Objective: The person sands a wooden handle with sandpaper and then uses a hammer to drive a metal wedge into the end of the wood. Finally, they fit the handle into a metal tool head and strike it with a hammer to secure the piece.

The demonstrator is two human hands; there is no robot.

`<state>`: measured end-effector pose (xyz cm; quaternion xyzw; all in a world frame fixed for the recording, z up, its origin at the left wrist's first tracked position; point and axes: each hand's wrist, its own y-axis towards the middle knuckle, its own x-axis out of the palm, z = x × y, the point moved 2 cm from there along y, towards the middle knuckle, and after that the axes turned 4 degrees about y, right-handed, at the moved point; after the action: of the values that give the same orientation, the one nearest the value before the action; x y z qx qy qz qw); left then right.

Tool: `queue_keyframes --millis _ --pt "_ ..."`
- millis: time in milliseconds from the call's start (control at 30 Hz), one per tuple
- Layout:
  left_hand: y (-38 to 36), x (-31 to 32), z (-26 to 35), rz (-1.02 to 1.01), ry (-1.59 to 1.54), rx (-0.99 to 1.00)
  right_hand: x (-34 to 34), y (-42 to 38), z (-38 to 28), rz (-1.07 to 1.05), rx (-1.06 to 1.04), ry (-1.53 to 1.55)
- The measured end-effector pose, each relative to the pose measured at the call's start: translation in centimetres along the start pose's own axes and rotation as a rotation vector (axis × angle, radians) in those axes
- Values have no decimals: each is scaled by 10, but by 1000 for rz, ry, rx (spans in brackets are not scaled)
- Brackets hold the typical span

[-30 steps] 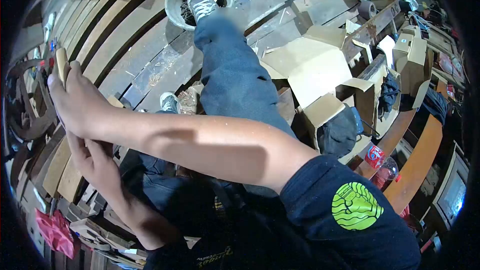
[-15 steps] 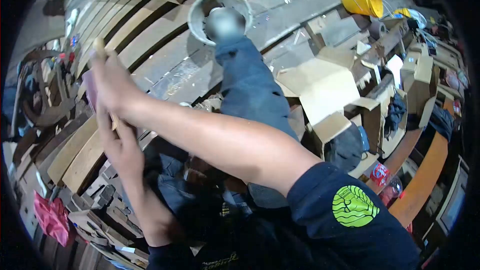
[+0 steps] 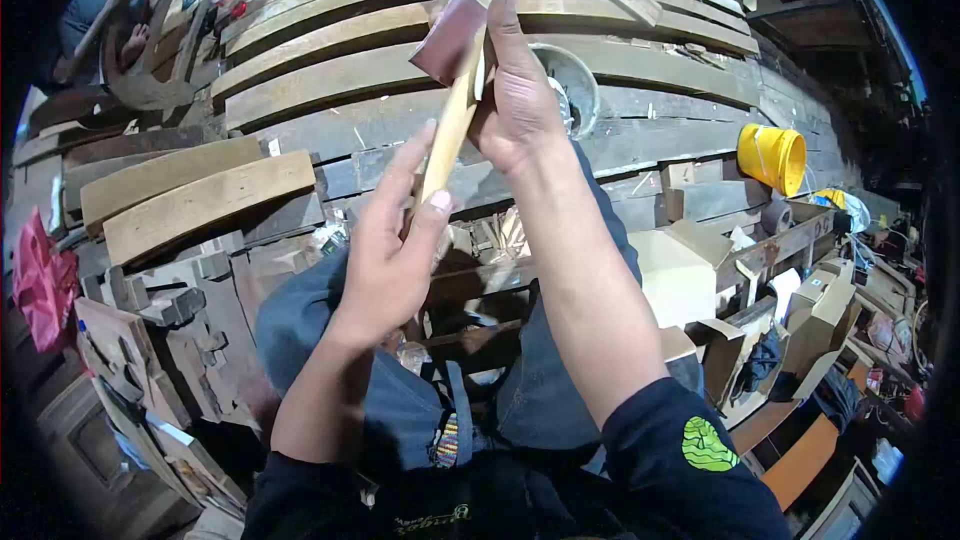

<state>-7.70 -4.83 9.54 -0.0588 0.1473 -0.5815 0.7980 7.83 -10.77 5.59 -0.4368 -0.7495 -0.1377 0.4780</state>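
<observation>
Between my two hands slants a pale wooden piece (image 3: 449, 141) with a narrow, pointed shape. My left hand (image 3: 392, 258) pinches its lower end between thumb and fingers. A reddish-brown sheet, perhaps sandpaper (image 3: 453, 35), lies against the upper end of the wood. My right hand (image 3: 520, 100) is wrapped round that upper end and the sheet, thumb pointing up; some of its fingers are hidden behind them. Both hands are above my knees, in front of the slatted wooden platform.
A grey bucket (image 3: 583, 80) stands behind my right wrist. Curved boards (image 3: 210, 202) lie at the left, near a pink bag (image 3: 43, 280). To the right are a yellow bucket (image 3: 772, 158), an open cardboard box (image 3: 672, 275) and wooden crates. A person's foot (image 3: 135, 43) shows at upper left.
The view has turned and both hands now appear nearer the middle. The right forearm no longer crosses over the left hand, and the wood and reddish sheet show more clearly.
</observation>
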Motion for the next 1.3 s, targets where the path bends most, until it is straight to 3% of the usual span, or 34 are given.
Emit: queue_keyframes --millis 33,100,167,233,333,367,433,467,533,633,700,767,800,833,867,900,967,1000,1033,1100,1200,1267,1300 --pt "-3 5 3 -82 -270 -182 4 -1 -2 -2 -2 -10" --pt "-4 5 2 -50 -462 -223 10 -5 -3 8 77 -85" --pt "-2 -2 -6 -300 -1057 -419 19 -10 -2 44 50 -9" --pt "-3 -5 -3 -308 -1054 -427 20 -8 -1 -74 108 -94" --pt "4 -9 -8 -215 -500 -325 15 -2 0 -108 117 -68" --pt "6 -8 -13 -211 -508 -321 17 -1 0 -101 111 -38" --pt "9 -14 -15 70 596 125 21 1 4 -34 68 -131" --pt "9 -13 -21 222 627 182 21 2 6 2 7 -158" --pt "12 -12 -25 277 607 229 19 3 10 22 -83 -217" --pt "13 -11 -24 336 540 270 14 3 4 -30 28 23" --pt "19 -7 -21 240 484 180 16 1 -1 -176 192 281" --pt "20 -8 -10 246 444 213 16 -3 -4 -176 164 215" --pt "21 -9 -4 112 462 44 6 1 -3 -245 156 85" --pt "22 -9 -4 -28 483 -124 12 -2 -4 -176 142 -46" --pt "24 0 -13 72 299 108 15 -7 -7 -136 174 -45" --pt "23 -2 -17 68 300 108 16 -9 -8 -97 204 -41" --pt "16 2 -6 -463 -611 -530 11 -7 -10 -353 269 174" --pt "14 4 -2 -612 -927 -587 9 -6 -12 -419 318 342" --pt "16 8 -3 -794 -1180 -630 16 -9 -16 -357 337 416" --pt "19 11 -3 -675 -943 -589 12 -6 -24 -377 306 367" --pt "25 13 -7 94 513 102 8 -6 -21 -30 191 78" --pt "22 14 -13 198 718 115 9 -5 -9 178 97 -116" --pt "22 14 -17 234 788 150 8 -4 -8 179 103 -115"
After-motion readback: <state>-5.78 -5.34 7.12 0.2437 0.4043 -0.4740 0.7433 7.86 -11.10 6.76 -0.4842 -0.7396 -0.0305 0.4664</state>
